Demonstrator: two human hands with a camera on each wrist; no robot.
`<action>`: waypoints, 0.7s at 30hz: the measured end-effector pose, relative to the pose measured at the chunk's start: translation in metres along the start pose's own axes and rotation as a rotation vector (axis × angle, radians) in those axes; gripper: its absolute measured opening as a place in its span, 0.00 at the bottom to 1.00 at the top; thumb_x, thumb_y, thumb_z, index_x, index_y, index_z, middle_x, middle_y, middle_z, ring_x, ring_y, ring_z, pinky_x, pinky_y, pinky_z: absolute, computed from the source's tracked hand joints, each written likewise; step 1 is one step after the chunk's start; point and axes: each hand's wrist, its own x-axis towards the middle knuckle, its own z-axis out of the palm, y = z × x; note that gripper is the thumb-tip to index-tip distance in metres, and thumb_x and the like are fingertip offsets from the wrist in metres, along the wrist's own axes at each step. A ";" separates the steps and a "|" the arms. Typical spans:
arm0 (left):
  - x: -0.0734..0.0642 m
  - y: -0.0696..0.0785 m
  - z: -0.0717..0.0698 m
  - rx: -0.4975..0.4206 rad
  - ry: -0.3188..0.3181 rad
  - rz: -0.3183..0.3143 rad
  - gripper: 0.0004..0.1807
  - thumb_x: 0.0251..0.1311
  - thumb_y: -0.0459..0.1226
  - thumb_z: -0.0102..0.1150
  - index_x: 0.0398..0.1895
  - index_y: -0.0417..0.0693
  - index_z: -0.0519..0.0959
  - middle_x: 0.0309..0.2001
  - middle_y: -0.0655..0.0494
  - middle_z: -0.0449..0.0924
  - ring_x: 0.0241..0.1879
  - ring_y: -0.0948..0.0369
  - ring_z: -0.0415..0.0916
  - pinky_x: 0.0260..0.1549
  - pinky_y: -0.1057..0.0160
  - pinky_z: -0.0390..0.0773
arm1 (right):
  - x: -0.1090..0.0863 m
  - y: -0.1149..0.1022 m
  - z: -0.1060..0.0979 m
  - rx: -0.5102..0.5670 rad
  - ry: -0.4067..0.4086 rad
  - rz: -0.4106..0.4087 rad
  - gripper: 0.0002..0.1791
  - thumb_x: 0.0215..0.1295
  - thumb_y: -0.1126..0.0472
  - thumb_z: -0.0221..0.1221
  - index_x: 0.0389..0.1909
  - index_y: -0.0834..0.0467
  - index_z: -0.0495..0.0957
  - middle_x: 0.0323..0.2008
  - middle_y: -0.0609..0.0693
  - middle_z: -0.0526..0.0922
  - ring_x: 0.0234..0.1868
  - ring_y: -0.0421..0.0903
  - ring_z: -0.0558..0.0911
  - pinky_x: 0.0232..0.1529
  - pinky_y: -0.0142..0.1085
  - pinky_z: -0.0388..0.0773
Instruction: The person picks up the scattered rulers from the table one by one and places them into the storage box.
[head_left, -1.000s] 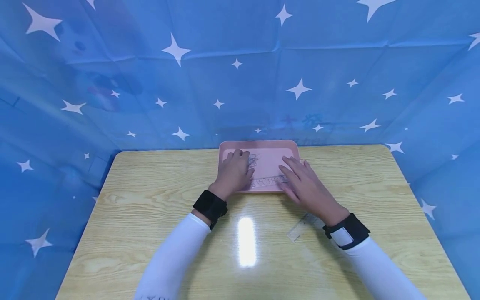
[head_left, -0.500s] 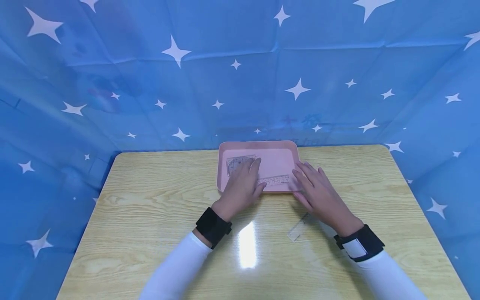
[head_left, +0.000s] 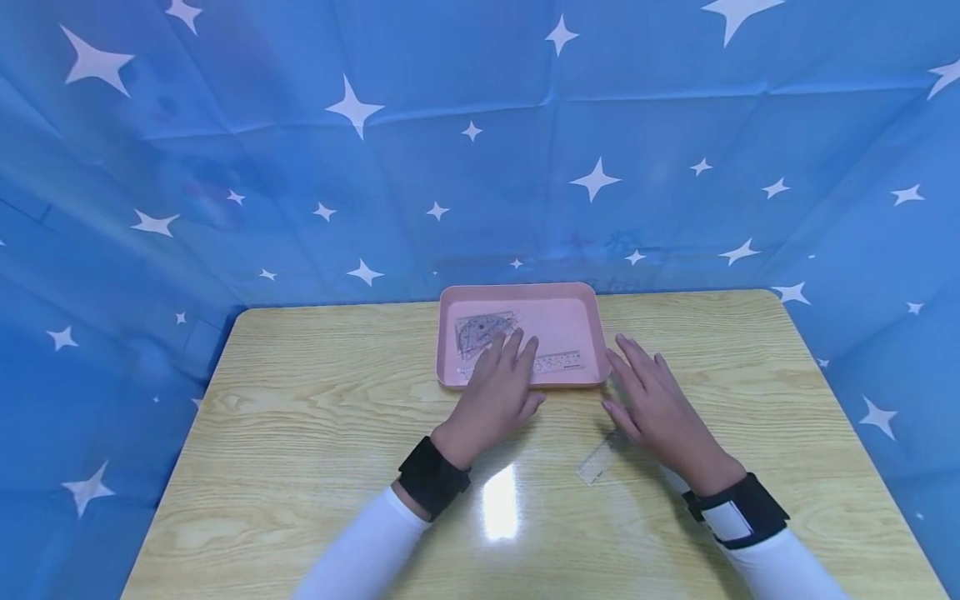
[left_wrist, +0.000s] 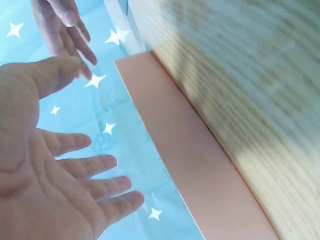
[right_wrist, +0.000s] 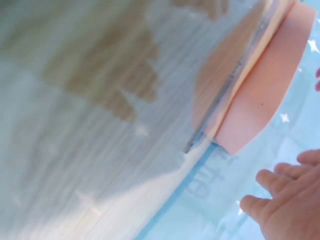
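Note:
A pink tray (head_left: 558,327) stands at the table's back edge. At its left lies a clear plastic protractor piece (head_left: 480,333), and along its front a clear ruler (head_left: 558,361), partly hidden by my left hand. That left hand (head_left: 495,396) hovers over the tray's front rim, fingers extended; the left wrist view shows its bare palm (left_wrist: 45,195) beside the tray wall (left_wrist: 175,145). Just outside the front right corner is my right hand (head_left: 663,408), fingers loose and holding nothing. Under it, a second clear ruler (head_left: 597,461) lies on the table, its far end covered.
The wood-grain table (head_left: 315,400) is glossy, with a bright reflection near its middle. Behind and at both sides hangs a blue cloth (head_left: 420,167) with white stars, close to the table's back edge.
My left hand has come out of the tray, back and to the right, uncovering the protractor piece. My right hand has drawn away to the right, off the tray's front right corner.

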 end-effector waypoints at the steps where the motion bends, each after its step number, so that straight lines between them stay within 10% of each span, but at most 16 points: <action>1: -0.001 0.002 0.000 0.000 -0.014 0.006 0.43 0.71 0.51 0.60 0.79 0.39 0.57 0.78 0.35 0.56 0.78 0.37 0.53 0.73 0.39 0.62 | -0.002 0.000 0.001 -0.001 0.000 0.004 0.44 0.79 0.33 0.32 0.75 0.66 0.63 0.79 0.64 0.58 0.77 0.63 0.63 0.68 0.69 0.64; 11: -0.010 0.017 0.006 0.031 -0.082 0.062 0.44 0.72 0.53 0.58 0.81 0.41 0.53 0.81 0.37 0.51 0.80 0.38 0.48 0.74 0.40 0.60 | -0.022 0.000 0.001 0.040 -0.087 0.055 0.50 0.68 0.50 0.64 0.80 0.68 0.49 0.79 0.67 0.54 0.78 0.65 0.59 0.68 0.68 0.64; 21: -0.019 0.030 0.006 0.033 -0.108 0.146 0.39 0.73 0.53 0.56 0.79 0.42 0.59 0.82 0.40 0.50 0.81 0.42 0.46 0.76 0.43 0.57 | -0.034 -0.002 0.001 0.039 -0.203 0.090 0.49 0.67 0.50 0.66 0.78 0.70 0.54 0.78 0.69 0.57 0.77 0.67 0.60 0.69 0.68 0.62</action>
